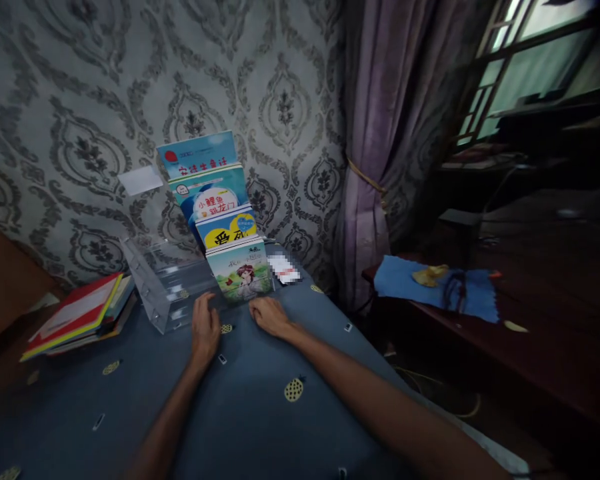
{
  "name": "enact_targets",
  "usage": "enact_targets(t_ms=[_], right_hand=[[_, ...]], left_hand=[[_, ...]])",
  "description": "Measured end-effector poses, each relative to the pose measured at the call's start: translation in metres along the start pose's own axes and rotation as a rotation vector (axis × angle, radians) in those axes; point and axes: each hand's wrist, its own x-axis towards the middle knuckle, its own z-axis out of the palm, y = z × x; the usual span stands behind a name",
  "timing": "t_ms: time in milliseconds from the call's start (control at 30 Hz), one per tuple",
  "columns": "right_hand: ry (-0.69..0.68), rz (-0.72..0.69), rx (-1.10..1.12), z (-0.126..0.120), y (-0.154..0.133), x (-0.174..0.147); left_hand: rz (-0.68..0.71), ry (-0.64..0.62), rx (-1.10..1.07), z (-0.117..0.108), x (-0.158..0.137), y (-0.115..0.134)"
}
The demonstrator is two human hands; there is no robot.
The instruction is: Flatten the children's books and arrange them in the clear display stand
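I read 安徒生童话 on the back book (197, 155), 小鲤鱼跳龙门 on the next book (216, 200), 爱 on the third book (227, 231), 我 on the front book (243, 275).

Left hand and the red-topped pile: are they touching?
Apart: the head view shows the clear rack between the left hand and the red-topped pile.

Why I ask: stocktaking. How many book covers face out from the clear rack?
4: top cover, second cover, third cover, bottom cover, in descending tiers; books behind may be hidden.

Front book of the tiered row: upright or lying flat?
Upright: the front book shows its cover to the camera, picture right way up, and other books rise in tiers behind it.
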Motion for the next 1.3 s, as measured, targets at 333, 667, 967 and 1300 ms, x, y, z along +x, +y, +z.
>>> enact_targets(t_ms=[333,667,967,1300], right_hand=[[-0.061,0.031,-0.055,-0.009,-0.007,-0.004],[-0.003,0.011,0.052,-0.01,-0.002,-0.005],[0.451,0.09,0.293,-0.031,0.013,0.01],[0.749,-0.112,0.654,-0.089,0.021,0.044]], left_hand=[[-0.04,-0.044,0.1,-0.018,-0.026,-0.017],[-0.011,-0.079,0.128,-0.014,-0.028,-0.008],[0.218,0.019,0.248,-0.032,0.015,0.04],[0.433,0.111,0.265,-0.036,0.096,0.069]])
